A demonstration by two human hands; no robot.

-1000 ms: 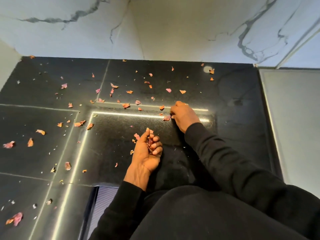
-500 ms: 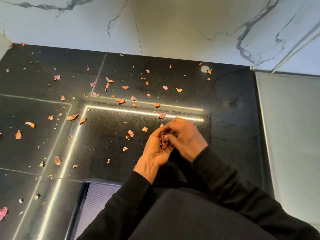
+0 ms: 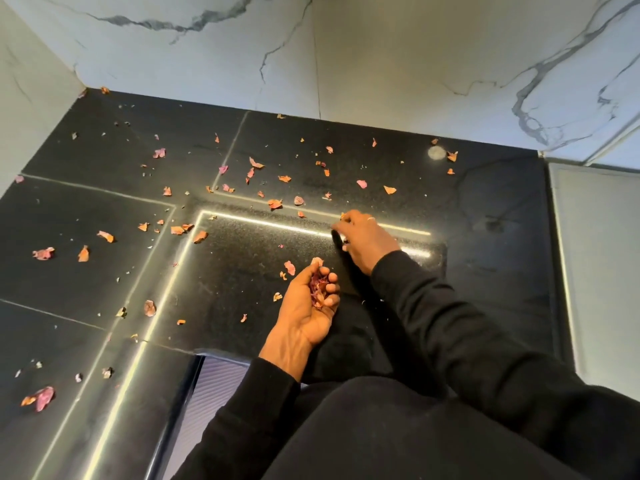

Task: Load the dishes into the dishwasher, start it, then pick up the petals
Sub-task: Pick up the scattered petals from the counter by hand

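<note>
Petals [image 3: 275,203]: strewn on floor [image 3: 104,271], mostly centre and left of frame.
Left hand [image 3: 308,301]: cupped round a gathered bunch.
Right hand [image 3: 367,242]: fingertips on floor; pinching or not, I cannot tell.
Nearest: just up-left of Right hand.

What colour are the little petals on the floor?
The petals are pink and orange against the black floor, best seen in the head view.
</note>
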